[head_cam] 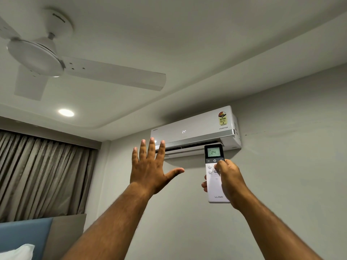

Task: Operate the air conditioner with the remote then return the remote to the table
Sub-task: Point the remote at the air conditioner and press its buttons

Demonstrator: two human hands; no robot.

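My right hand point(228, 182) gripped the slim white plastic remote point(216, 173) upright, its long axis aimed at the white wall-mounted air conditioner point(195, 128) just beyond; my left hand point(150, 166) hung splayed and empty, farther left.

Premises present as a bedroom in a home or hotel, evidenced by a padded blue headboard point(24, 237) with white pillow point(17, 252), pleated curtains point(41, 175), ceiling fan point(37, 59), recessed ceiling light point(66, 112) and wall-mounted split air conditioner point(195, 128).
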